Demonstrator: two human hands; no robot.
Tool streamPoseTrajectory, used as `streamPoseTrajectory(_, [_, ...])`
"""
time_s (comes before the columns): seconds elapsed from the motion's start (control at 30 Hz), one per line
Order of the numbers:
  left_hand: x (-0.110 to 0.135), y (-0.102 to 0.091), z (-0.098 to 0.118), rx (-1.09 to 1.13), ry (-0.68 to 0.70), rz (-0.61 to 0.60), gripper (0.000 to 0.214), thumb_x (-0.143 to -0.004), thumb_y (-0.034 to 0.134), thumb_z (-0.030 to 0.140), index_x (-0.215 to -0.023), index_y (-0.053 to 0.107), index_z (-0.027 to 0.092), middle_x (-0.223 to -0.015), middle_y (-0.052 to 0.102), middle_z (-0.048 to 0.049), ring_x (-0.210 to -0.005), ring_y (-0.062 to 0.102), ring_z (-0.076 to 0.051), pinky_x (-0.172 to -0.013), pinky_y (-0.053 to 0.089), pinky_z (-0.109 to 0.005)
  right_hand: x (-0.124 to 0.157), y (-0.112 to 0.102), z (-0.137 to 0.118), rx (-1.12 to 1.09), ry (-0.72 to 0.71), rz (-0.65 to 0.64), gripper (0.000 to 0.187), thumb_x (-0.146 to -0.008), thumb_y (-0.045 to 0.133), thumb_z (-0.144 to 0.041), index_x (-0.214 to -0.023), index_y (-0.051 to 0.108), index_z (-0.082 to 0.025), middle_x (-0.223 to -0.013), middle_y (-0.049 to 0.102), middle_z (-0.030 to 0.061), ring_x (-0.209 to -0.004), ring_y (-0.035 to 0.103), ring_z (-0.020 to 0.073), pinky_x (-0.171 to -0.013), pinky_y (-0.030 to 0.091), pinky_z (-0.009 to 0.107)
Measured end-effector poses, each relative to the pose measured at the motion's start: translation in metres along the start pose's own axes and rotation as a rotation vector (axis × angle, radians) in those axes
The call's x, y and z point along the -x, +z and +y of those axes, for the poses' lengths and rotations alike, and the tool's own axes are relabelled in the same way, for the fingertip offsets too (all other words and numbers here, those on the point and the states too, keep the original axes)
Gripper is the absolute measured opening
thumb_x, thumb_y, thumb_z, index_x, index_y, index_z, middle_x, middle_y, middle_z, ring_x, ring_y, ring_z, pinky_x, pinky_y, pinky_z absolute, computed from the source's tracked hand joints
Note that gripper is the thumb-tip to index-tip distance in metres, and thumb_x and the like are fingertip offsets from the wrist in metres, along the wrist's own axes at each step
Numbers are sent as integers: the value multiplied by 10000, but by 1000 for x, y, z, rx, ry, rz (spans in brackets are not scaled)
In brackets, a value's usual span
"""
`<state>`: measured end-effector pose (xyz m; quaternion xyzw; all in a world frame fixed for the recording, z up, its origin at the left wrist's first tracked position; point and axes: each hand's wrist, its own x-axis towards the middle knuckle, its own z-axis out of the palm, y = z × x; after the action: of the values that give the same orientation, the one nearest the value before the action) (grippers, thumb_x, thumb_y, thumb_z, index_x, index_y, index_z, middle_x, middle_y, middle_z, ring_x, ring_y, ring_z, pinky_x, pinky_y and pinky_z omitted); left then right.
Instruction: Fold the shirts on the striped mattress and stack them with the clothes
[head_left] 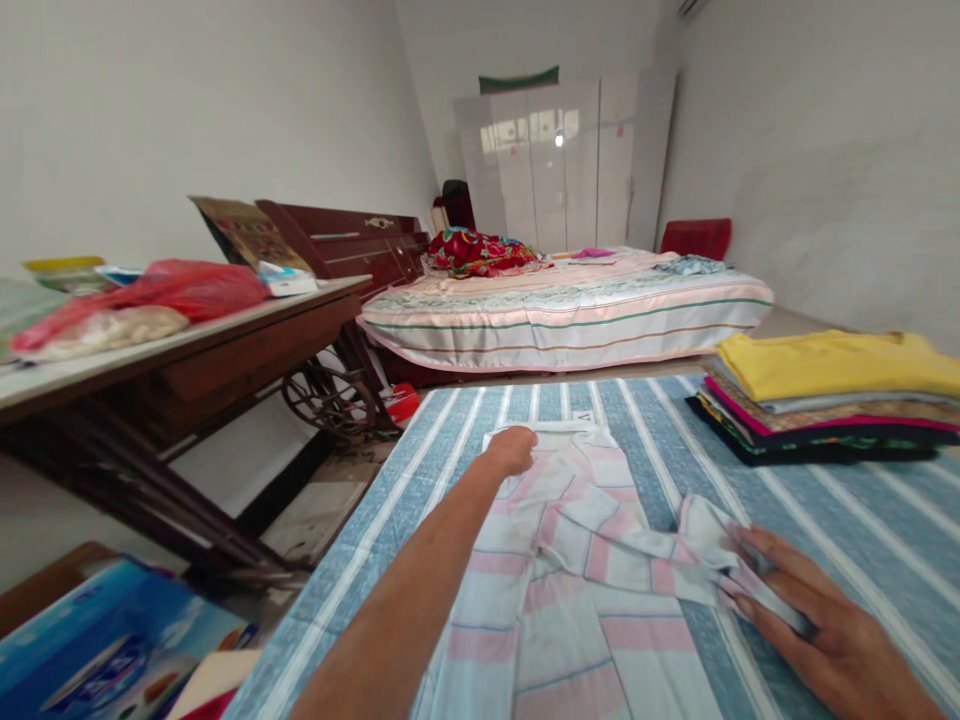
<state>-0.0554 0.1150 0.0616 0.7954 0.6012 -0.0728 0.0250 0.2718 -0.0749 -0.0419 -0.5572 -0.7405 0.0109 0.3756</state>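
A white shirt with pink and dark stripes (555,600) lies partly folded on the blue-and-white striped bed cover (660,440) in front of me. My left hand (512,451) is closed on the shirt's far left edge, near the collar end. One sleeve (645,550) stretches across the body of the shirt to the right. Its cuff end is between the thumb and fingers of my right hand (810,620), raised a little off the cover. The near end of the shirt runs out of the picture at the bottom.
A stack of folded clothes with a yellow top (840,370) sits to the right. At left stands a sewing machine table (225,330) bearing a red plastic bag (195,290). Below it is a blue carton (112,640). Another bed (570,320) and a wardrobe (562,190) are farther back.
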Motion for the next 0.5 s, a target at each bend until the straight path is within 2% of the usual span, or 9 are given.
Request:
streamPoseTrajectory(0.07, [-3,-4,2,-20,-6,-33,178,-824,576,171,-991,638,172,-1084,639,-76,-1032,584,-198,-877,470,-362,0,-1,-2,-15,11,1,360,-802,536,-526,-1004,699,-277,-1291,546,29,-1163,520,302,-986,441,467])
streamPoseTrajectory(0.17, [-6,-5,5,-42,-14,-42,216,-863,564,295,-1006,609,138,-1072,620,-70,-985,588,-193,-859,480,-414,-2,-5,-6,-58,33,-5,386,-787,558,-525,-1070,673,-289,-1285,551,21,-1172,512,298,-993,433,463])
streamPoseTrajectory(0.3, [-8,1,6,-55,-44,15,241,-880,536,317,-1039,596,147,-1115,601,-73,-1022,569,-200,-883,464,-432,-5,-18,-13,-154,135,-42,441,-748,584,-547,-1121,649,-320,-1230,593,7,-1147,534,299,-931,493,440])
streamPoseTrajectory(0.37, [-7,7,5,-55,-64,46,219,-893,509,279,-1035,604,142,-1111,606,-85,-1032,571,-204,-884,462,-414,-6,-26,-15,-210,230,-60,412,-720,596,-564,-1033,693,-314,-1113,662,10,-1026,617,293,-821,560,375])
streamPoseTrajectory(0.43, [-5,13,5,-53,-82,76,212,-895,457,190,-1017,622,135,-1094,614,-110,-1029,584,-212,-870,465,-368,-8,-33,-18,-247,320,-112,361,-705,587,-587,-870,730,-300,-883,720,3,-806,686,258,-663,587,295])
streamPoseTrajectory(0.5, [-3,19,5,-48,-99,105,264,-863,413,107,-1008,633,126,-1076,615,-136,-1011,603,-221,-841,471,-325,-10,-40,-24,-222,398,-118,372,-689,561,-629,-683,710,-289,-621,673,-12,-575,659,209,-504,552,246])
